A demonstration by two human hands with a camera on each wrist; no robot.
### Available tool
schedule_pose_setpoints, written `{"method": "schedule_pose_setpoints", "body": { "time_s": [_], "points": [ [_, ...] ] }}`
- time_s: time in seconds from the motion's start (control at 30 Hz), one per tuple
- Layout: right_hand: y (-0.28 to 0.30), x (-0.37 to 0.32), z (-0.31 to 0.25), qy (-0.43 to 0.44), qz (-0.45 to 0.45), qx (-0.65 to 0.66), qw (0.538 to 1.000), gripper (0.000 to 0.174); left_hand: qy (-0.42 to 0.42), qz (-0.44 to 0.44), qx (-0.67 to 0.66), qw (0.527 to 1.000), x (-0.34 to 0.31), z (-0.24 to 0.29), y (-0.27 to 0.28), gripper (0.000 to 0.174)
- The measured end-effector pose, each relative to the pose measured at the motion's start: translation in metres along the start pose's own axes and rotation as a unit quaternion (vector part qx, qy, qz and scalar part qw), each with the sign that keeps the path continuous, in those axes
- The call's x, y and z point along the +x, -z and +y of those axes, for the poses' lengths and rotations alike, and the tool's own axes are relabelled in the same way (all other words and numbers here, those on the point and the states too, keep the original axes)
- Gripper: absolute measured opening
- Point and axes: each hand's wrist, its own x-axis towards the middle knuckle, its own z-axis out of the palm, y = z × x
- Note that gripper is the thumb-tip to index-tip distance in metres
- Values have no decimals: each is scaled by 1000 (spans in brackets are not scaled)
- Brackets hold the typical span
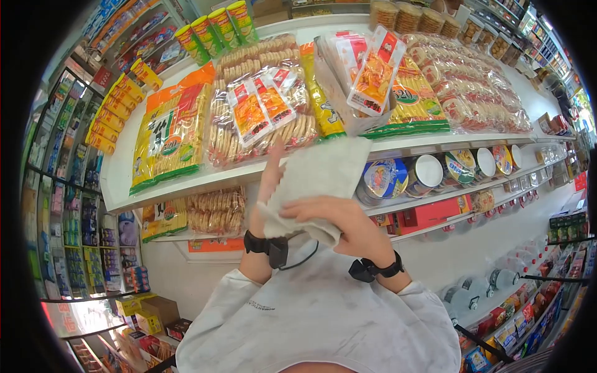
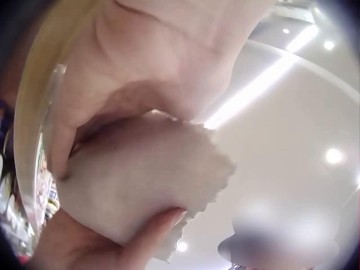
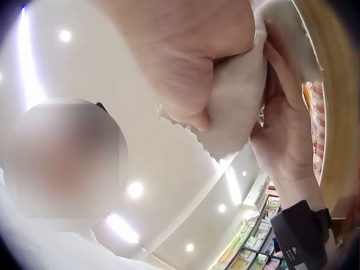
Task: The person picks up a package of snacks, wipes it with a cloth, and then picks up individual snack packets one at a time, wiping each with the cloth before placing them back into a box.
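A pale, wavy-edged cloth (image 1: 326,168) is held between both hands in front of the chest, just off the shelf edge. The left hand (image 1: 267,196) grips its left side, with part of the hand hidden behind the cloth and one finger pointing up. Across the cloth's lower front lies the right hand (image 1: 339,217), gripping it with bent fingers. In the left wrist view the left hand (image 2: 152,62) curls over the cloth (image 2: 129,174). The right wrist view shows the right hand (image 3: 191,56) with its thumb against the folded cloth (image 3: 233,107).
Beyond the hands, a white shelf (image 1: 180,189) carries bagged snacks (image 1: 171,130), a cracker pack (image 1: 264,99) and flat orange packets (image 1: 376,74). Green tubes (image 1: 214,34) stand at the back. Round tubs (image 1: 385,179) fill the lower shelf at right.
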Motion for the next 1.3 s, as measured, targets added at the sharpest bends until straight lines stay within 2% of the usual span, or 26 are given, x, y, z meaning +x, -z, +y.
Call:
{"method": "schedule_pose_setpoints", "body": {
  "time_s": [0.03,0.07,0.1,0.17,0.23,0.27,0.3,0.33,0.37,0.4,0.43,0.47,0.53,0.57,0.6,0.67,0.73,0.77,0.83,0.87,0.93,1.0,1.07,1.17,1.27,1.3],
  "points": [
    [0,-2,-1,-18,-21,19,999,40,-68,11,118,991,3,0,0,55],
    [1,-4,-3,-37,-41,38,998,36,47,60,67,995,10,4,-3,47],
    [2,-5,-7,-56,-26,18,998,40,155,121,4,980,19,18,-15,39],
    [8,-6,-17,-95,7,-25,995,49,126,97,48,986,12,24,-21,38],
    [14,-7,-7,-8,120,-137,983,50,126,35,-41,991,11,15,-12,42],
    [18,-6,-1,33,176,-193,965,51,139,-14,-152,978,12,0,8,46],
    [21,-4,3,33,205,-241,948,51,150,-63,-261,951,15,-2,12,51],
    [25,-1,7,33,234,-288,928,52,128,-32,-240,962,8,-6,9,53],
    [26,0,7,17,271,-267,925,53,106,-2,-217,970,-6,-8,1,56],
    [27,1,7,3,308,-243,920,54,46,-38,-115,992,-8,4,-12,53],
    [24,3,4,-26,350,-148,925,54,-20,-61,-14,998,-10,16,-26,49],
    [20,6,2,-53,389,-50,918,55,-22,-47,39,998,-4,17,-31,45],
    [20,3,5,-132,385,81,910,48,-28,-20,147,988,9,17,-39,35],
    [27,-9,14,-183,330,152,914,46,5,15,99,995,13,21,-46,30],
    [31,-19,23,-231,270,222,908,44,-3,13,134,991,19,21,-48,28],
    [26,-32,40,-232,324,183,899,40,-24,10,205,978,38,22,-50,25],
    [29,-42,49,-236,389,123,882,40,-113,51,225,967,69,14,-54,22],
    [31,-44,46,-223,457,110,854,41,-157,71,233,957,85,10,-55,21],
    [40,-40,33,-192,586,81,783,43,-226,108,339,907,117,6,-57,22],
    [44,-42,29,-181,593,84,780,44,-260,126,388,875,130,4,-59,24],
    [54,-50,22,-160,606,89,774,46,-275,102,497,817,148,-4,-57,28],
    [53,-60,22,-171,590,37,788,49,-290,114,567,762,153,-6,-59,31],
    [57,-62,17,-153,603,136,771,48,-308,157,602,720,151,-5,-67,35],
    [58,-70,21,-138,602,167,769,49,-246,115,551,789,151,-10,-62,29],
    [57,-77,29,-173,565,76,803,50,-258,59,335,904,143,-9,-64,22],
    [58,-77,31,-175,552,71,812,50,-214,48,284,933,132,-2,-66,19]
  ]
}}
